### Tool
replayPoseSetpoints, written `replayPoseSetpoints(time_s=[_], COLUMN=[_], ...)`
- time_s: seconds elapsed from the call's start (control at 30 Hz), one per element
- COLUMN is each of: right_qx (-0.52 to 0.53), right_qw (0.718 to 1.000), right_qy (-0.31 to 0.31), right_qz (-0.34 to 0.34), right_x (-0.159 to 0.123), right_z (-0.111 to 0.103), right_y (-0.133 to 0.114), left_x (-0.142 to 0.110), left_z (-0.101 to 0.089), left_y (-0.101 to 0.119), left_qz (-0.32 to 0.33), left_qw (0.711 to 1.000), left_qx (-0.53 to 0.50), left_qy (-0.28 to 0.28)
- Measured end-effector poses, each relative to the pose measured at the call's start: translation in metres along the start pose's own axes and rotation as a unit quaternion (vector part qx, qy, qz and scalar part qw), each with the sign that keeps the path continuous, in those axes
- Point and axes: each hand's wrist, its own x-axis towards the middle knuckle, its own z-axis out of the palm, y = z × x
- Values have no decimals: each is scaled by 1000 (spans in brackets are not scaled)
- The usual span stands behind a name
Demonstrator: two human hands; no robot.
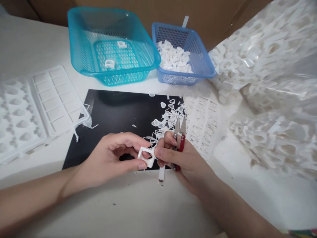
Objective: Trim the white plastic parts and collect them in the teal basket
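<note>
My left hand pinches a small white plastic frame by its left side, thumb below and fingers above. The frame has a rounded opening through its middle. At its right edge, the thumb and fingertips of my right hand touch it. Tucked in that same hand is a pair of red-handled thread snips, blades pointing away from me. A flat whitish strip sticks out below the right fingers; whether it belongs to a tool is unclear. Under both hands lies a black mat.
White scraps are heaped on the mat's right side. Behind stand a teal basket with two white pieces and a blue basket holding many. White trays lie left, another tray right. Bulging clear bags of white parts crowd the right.
</note>
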Motion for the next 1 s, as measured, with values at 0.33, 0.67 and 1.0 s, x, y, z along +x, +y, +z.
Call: replayPoseSetpoints(time_s=[0.33, 0.67, 1.0], right_qx=[14, 32, 29], right_qw=[1000, 999, 999], right_qy=[10, 1, -1], right_qz=[16, 24, 29], right_x=[-1, 0, 0], right_z=[-1, -2, -2], right_y=[0, 2, 3], left_x=[0, 1, 0], left_z=[0, -1, -3], left_y=[3, 1, 0], left_qz=[-10, 15, 20], left_qw=[1000, 999, 999], left_qx=[-27, -31, -22], left_qy=[-2, -15, -26])
